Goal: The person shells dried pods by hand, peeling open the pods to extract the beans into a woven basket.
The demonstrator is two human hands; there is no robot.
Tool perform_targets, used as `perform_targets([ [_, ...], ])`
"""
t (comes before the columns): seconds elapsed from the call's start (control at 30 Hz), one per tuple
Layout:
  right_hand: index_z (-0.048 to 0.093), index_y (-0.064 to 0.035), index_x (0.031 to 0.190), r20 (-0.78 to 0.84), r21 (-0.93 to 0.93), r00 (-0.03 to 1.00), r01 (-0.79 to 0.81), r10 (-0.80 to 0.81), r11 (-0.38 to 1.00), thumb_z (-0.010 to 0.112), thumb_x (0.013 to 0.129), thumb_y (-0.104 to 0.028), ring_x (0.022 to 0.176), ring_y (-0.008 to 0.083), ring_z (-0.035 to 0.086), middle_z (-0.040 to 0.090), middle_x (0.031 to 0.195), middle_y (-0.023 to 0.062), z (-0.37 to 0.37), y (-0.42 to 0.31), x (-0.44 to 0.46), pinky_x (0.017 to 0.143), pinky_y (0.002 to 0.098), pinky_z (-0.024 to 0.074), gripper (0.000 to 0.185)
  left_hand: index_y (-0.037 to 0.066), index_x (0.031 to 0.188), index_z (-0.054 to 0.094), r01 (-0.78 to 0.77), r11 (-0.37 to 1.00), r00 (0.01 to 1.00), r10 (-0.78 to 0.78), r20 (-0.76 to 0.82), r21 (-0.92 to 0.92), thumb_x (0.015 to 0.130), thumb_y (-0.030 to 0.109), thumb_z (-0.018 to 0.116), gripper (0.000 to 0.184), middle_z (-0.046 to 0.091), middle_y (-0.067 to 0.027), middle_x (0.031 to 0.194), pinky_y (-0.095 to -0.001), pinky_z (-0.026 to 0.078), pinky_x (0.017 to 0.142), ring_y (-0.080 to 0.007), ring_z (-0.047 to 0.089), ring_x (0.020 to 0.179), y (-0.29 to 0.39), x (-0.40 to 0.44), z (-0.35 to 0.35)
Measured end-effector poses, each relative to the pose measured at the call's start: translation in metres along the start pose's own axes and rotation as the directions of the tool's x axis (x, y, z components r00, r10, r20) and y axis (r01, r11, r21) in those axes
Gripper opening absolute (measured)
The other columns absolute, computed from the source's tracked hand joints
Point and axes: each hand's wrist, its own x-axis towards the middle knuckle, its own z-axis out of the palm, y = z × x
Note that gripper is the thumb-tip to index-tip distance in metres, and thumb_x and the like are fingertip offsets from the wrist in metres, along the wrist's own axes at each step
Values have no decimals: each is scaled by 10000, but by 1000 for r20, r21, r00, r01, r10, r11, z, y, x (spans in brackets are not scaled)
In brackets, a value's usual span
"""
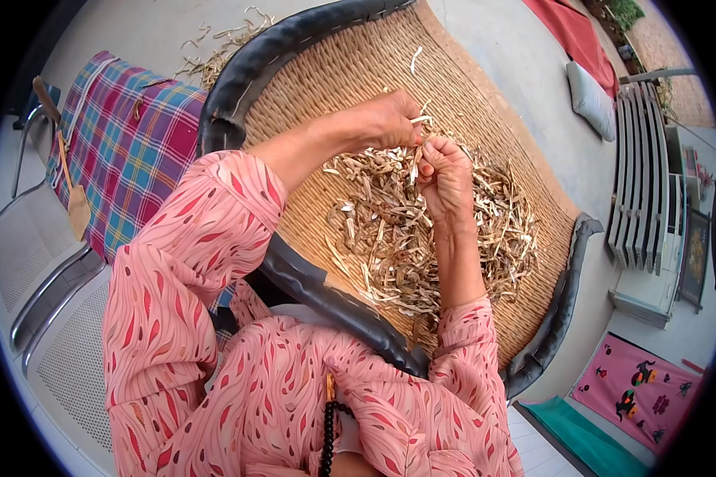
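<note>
A wide woven tray point(310, 87) with a black wrapped rim lies before me. Heaped on it are dry, curled strips point(390, 230), pale and brown, that look like dried pods. Above the heap my left hand point(390, 119) is closed, with a pale dried strip point(422, 119) poking out at its fingertips. Close beside it, my right hand point(447, 171) pinches finger and thumb together. What sits in that pinch is mostly hidden; a bit of pale strip shows near it. The fingertips of both hands nearly meet.
At the left, a plaid cloth point(135, 151) hangs by metal chairs point(36, 230), with a wooden paddle point(78, 208) against it. More dry strips point(223, 44) lie on the floor beyond. A grey cushion point(591, 101) and slatted panels point(638, 175) are at the right.
</note>
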Motion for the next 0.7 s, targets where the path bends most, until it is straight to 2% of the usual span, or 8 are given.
perform_targets([
  [0.13, 552, -16, 860, -69, -49, 995, 64, -67, 997, 615, 817, -44, 491, 69, 472, 584, 683, 49, 1, 3, 1, 443, 180, 369, 82, 39, 705, 567, 83, 984, 995, -74, 63, -157, 752, 44, 616, 69, 466, 13, 554, -234, 279, 414, -70, 384, 490, 11, -8, -2],
  [0.23, 553, -11, 849, -115, -137, 989, 78, -94, 988, 622, 809, -35, 490, 67, 477, 607, 721, 64, 6, 1, 2, 438, 178, 367, 83, 39, 690, 562, 53, 978, 998, -47, 36, -203, 737, 32, 622, 77, 471, 11, 557, -233, 275, 402, -71, 378, 471, 11, -9, 0],
  [0.33, 555, -6, 835, -25, -68, 996, 79, -81, 995, 612, 813, -29, 491, 64, 465, 619, 749, 75, -1, 2, 3, 440, 176, 361, 65, 37, 677, 559, 17, 997, 1000, -17, -6, -80, 715, 32, 623, 75, 470, 12, 563, -238, 270, 414, -72, 377, 491, 9, -6, -1],
  [0.43, 556, -1, 822, -5, -64, 996, 86, -87, 994, 605, 816, -23, 489, 63, 448, 620, 748, 76, 2, 1, 2, 441, 177, 349, 55, 33, 665, 553, 5, 1000, 1000, -6, -31, -24, 691, 38, 622, 73, 466, 15, 573, -243, 265, 428, -74, 372, 514, 2, -1, 0],
  [0.53, 550, -1, 808, -46, -163, 989, 131, -141, 978, 594, 822, -24, 482, 63, 426, 568, 670, 39, 5, 1, 1, 439, 179, 335, 51, 31, 662, 548, -37, 999, 998, 36, -50, -12, 688, 49, 613, 72, 457, 19, 579, -247, 264, 441, -75, 368, 530, 0, 0, 2],
  [0.6, 535, -5, 799, -53, -218, 984, 152, -167, 964, 590, 824, -25, 471, 59, 417, 516, 621, 12, 7, 0, 0, 429, 177, 325, 63, 30, 661, 546, -6, 1000, 999, 5, -47, -31, 695, 51, 609, 74, 458, 18, 584, -246, 270, 445, -76, 371, 530, -1, 0, 3],
  [0.7, 522, -10, 794, -33, -191, 992, 116, -124, 975, 591, 819, -23, 462, 58, 418, 518, 614, 11, 8, -5, -2, 418, 175, 317, 74, 32, 662, 543, 12, 998, 999, -14, -32, -68, 706, 58, 604, 79, 452, 19, 586, -247, 280, 452, -76, 378, 535, -2, 1, 3],
])
